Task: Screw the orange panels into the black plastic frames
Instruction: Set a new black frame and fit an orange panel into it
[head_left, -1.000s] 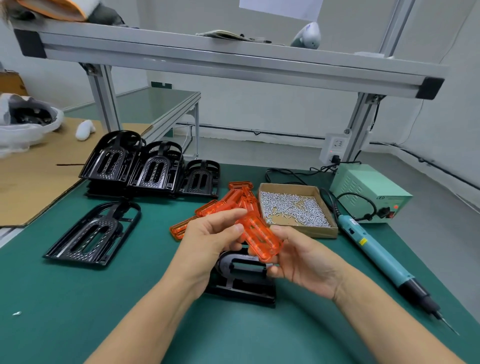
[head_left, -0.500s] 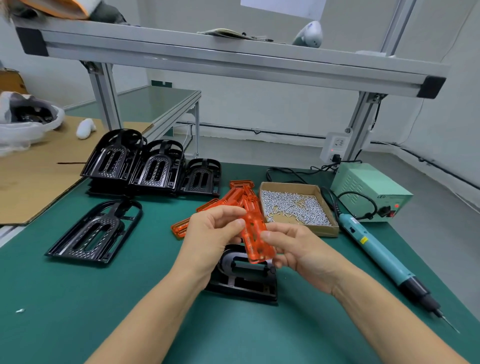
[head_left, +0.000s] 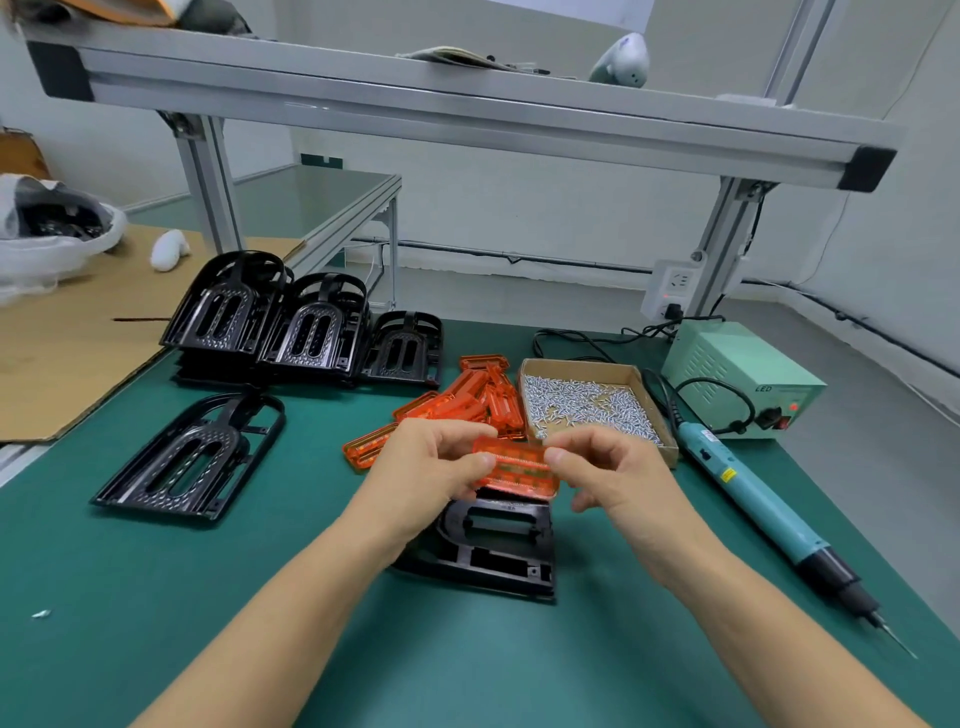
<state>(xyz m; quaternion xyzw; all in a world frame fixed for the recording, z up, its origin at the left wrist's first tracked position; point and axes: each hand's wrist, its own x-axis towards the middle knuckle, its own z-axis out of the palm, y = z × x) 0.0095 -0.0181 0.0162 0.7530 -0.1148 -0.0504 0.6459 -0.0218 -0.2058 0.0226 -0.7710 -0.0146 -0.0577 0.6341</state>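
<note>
Green mat (head_left: 156, 597): early stage, by my read. Behind the near frame (head_left: 498, 551), several stacked frames (head_left: 306, 327) wait bare, no panel visible in any. Screwdriver (head_left: 753, 499) lies idle right of it. Spare panels (head_left: 467, 400) and screw box (head_left: 582, 402) beyond. Directly above it, left hand (head_left: 421, 467) and right hand (head_left: 618, 467) pinch one orange panel (head_left: 517, 467) by its ends, not yet seated.

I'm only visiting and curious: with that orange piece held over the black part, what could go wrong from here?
1. The translucent orange plastic panel is only pinched at its ends by the left hand and right hand; it could slip or seat crooked in the black plastic frame below.
2. The open cardboard box of small silver screws sits just behind the hands; a knock might spill it.
3. The teal electric screwdriver lies near the table's right edge and may roll.
</note>
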